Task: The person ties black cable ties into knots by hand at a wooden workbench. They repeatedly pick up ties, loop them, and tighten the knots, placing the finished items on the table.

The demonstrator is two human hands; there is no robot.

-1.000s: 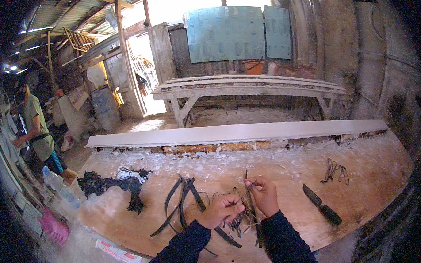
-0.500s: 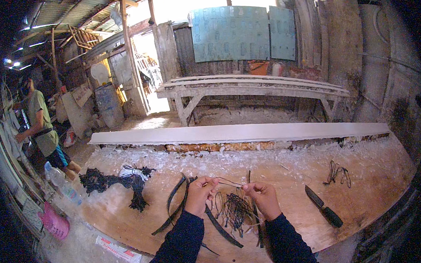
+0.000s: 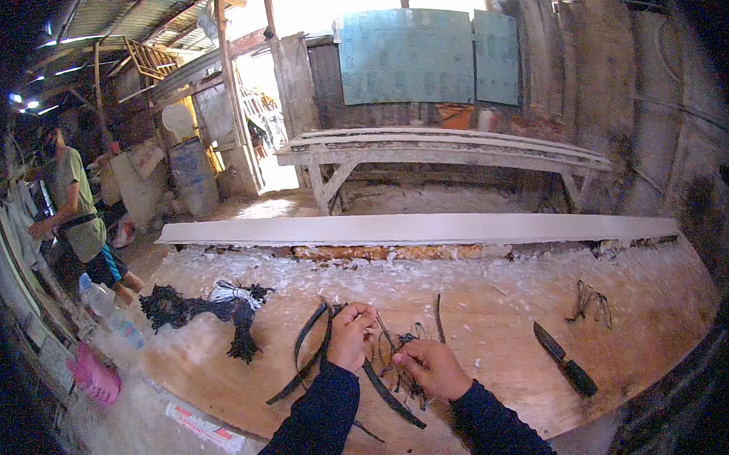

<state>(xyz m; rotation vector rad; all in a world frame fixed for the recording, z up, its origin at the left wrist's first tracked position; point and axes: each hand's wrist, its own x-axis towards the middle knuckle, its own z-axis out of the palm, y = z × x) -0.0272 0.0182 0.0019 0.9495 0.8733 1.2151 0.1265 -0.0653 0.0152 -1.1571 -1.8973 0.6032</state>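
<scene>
My left hand [image 3: 351, 337] is closed in a pinch on one end of a thin dark cord [image 3: 385, 332]. Lower and to the right, my right hand [image 3: 435, 369] pinches the same cord near its other end, its fingertips over a tangled pile of thin dark cords [image 3: 406, 384]. That hand hides part of the pile. Black rubber-like strips lie around the hands: a curved strip [image 3: 297, 379] to the left, another strip [image 3: 391, 401] between the forearms, and a narrow strip [image 3: 439, 316] beyond the right hand.
A dark-handled knife [image 3: 564, 360] and a small cord bunch [image 3: 589, 305] lie to the right. Black cord bundles [image 3: 186, 311] with a white hank [image 3: 235, 293] rest at left, near a plastic bottle [image 3: 109, 310]. A long white board [image 3: 421, 228] spans the far edge. A co-worker [image 3: 81, 207] stands at far left.
My right hand has dropped down and toward me, over the pile, so the cord now slants downward instead of running nearly level. The left hand has stayed nearly in place.
</scene>
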